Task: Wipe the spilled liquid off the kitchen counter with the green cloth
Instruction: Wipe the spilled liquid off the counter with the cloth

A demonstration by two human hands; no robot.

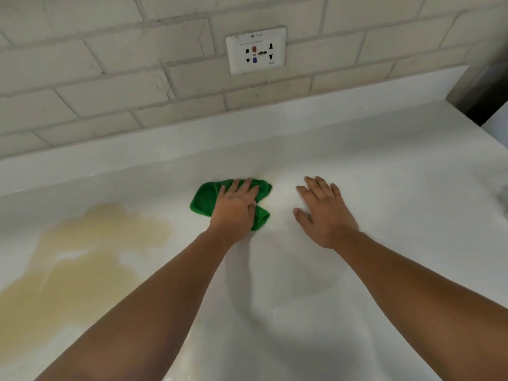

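Green cloth (204,200): bunched into a loose folded wad, lying on the white surface (384,166) near the back upstand, below the wall socket (256,50). Nap looks short and matte, like microfibre.

Left hand (236,207): palm down on top of the cloth, fingers straight and together, pressing it flat rather than gripping it. Folds show past the fingertips and on both sides of the palm.

Right hand (321,213): flat on the bare surface just beside the cloth, fingers spread, holding nothing.

Spilled liquid (96,237): wide, thin, yellowish-tan pool, irregular outline with pale gaps. It lies left of the cloth and nearer the person, and is apart from the cloth.

Handling, as a judgement: the cloth is soft, light and limp, with no stiffness of its own. It should slide easily on this glossy, smooth surface and will tend to roll or bunch under a sideways push. The best hold is a broad flat palm over its middle, with fingers spread to pin the leading edge. Once wet it will be heavier and drag more.

Wall: pale brick-pattern tiles with rough, chipped joints. A dark metallic object (478,92) at far right cannot be identified.
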